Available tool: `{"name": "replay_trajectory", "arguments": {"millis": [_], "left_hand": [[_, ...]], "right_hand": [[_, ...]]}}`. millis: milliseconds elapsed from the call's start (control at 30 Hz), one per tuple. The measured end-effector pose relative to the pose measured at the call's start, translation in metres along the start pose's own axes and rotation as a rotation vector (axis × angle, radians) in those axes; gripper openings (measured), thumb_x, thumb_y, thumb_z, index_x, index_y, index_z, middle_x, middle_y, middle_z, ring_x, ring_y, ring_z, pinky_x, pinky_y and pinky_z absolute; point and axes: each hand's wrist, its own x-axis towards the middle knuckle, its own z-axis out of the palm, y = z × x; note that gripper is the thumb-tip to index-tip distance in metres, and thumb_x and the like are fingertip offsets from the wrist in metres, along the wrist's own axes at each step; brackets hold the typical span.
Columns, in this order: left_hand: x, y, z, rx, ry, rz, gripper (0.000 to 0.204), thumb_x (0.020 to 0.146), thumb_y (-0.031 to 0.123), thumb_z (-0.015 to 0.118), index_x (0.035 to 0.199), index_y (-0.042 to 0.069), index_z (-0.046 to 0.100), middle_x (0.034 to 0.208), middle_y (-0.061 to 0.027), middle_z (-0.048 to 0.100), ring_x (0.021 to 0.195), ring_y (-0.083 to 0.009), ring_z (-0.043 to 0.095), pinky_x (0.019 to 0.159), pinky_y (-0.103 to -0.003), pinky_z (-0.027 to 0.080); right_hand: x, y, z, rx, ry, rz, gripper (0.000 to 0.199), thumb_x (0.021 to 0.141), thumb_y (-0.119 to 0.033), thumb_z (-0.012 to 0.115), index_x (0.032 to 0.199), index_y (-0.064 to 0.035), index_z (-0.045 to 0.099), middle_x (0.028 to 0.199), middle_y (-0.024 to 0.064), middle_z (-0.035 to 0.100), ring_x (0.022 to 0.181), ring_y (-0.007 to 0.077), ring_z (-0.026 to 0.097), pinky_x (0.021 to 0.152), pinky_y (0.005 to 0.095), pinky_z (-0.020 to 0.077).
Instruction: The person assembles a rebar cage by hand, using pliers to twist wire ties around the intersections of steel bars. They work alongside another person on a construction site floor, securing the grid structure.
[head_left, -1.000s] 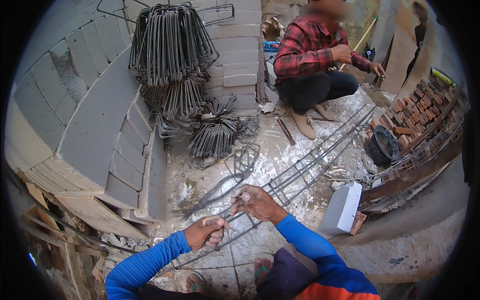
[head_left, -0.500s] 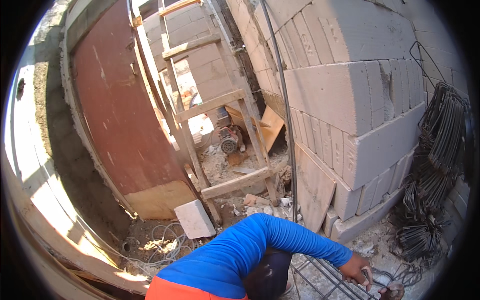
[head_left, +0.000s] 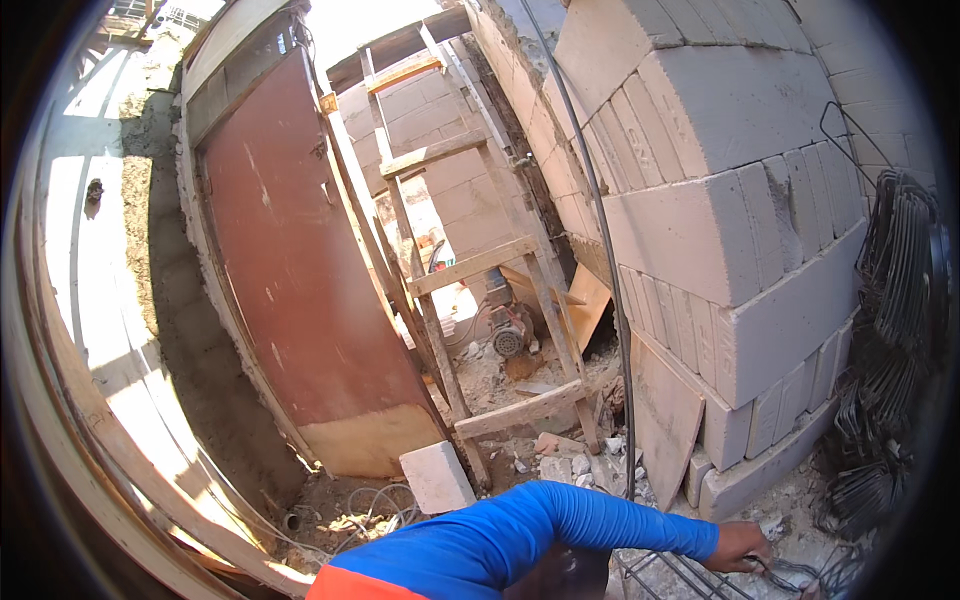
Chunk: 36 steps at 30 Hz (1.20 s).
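We see our left hand [head_left: 738,547], fingers curled on thin ribbed rebar [head_left: 668,574]; beyond the fingertips hang bent steel stirrups [head_left: 897,300].

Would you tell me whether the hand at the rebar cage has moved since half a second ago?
No. The left hand stays at the rebar cage, just below the bottom corner of the grey block wall, as before.

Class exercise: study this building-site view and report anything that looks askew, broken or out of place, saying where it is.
The rust-red metal door leans loose against the wall, not hung. Broken rubble litters the ground under the wooden ladder frame, and a loose white block lies at the door's foot. The left hand rests on the rebar cage at bottom right.
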Motion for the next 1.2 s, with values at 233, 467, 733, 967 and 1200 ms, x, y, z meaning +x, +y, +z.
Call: {"name": "replay_trajectory", "arguments": {"millis": [233,467,733,967,1200], "left_hand": [[0.0,0.01,-0.036,-0.353,-0.434,-0.249,0.028,0.104,0.024,0.055,0.118,0.004,0.069,0.116,-0.0164,0.071,0.11,-0.0279,0.067,0.097,-0.038,0.049],[-0.005,-0.003,-0.015,-0.862,-0.459,-0.989,0.027,0.105,0.023,0.055,0.12,0.004,0.066,0.067,0.0065,0.035,0.057,-0.0039,0.028,0.049,-0.024,0.022],[-0.014,-0.006,-0.007,-1.032,-0.574,-1.122,0.024,0.105,0.019,0.054,0.118,0.001,0.06,0.066,0.0043,0.037,0.057,-0.0077,0.035,0.05,-0.024,0.029],[-0.024,-0.017,-0.01,-0.404,-0.582,-0.666,0.025,0.103,0.021,0.057,0.108,0.001,0.072,0.078,-0.0047,0.063,0.072,-0.0103,0.056,0.067,-0.027,0.045],[-0.029,-0.031,-0.01,-0.35,-0.579,-0.553,0.022,0.102,0.017,0.059,0.111,0.001,0.072,0.107,-0.014,0.074,0.106,-0.0186,0.066,0.1,-0.035,0.047]], "right_hand": [[-0.006,-0.062,0.033,0.946,0.128,0.28,0.013,0.099,-0.017,0.063,0.103,-0.0066,0.058,0.081,-0.0021,0.051,0.07,0.0072,0.052,0.068,0.0287,0.0525],[-0.014,-0.029,0.046,-0.045,0.494,-0.246,0.053,0.09,-0.019,0.076,0.133,-0.0075,0.049,0.115,0.0103,0.054,0.093,0.0182,0.063,0.079,0.0326,0.0558],[-0.041,-0.014,0.031,-0.47,0.179,-0.569,0.019,0.088,-0.014,0.067,0.107,-0.0088,0.07,0.095,0.0049,0.063,0.1,0.0214,0.064,0.082,0.0339,0.0573],[-0.047,-0.03,0.043,0.253,-0.077,0.076,0.025,0.098,-0.023,0.067,0.109,-0.0011,0.069,0.096,0.0087,0.068,0.078,0.0159,0.065,0.074,0.0329,0.0561],[-0.062,-0.021,0.048,0.558,-0.139,0.424,0.035,0.103,-0.028,0.061,0.125,-0.0002,0.058,0.102,0.0118,0.068,0.083,0.0143,0.065,0.079,0.0338,0.056]]}}
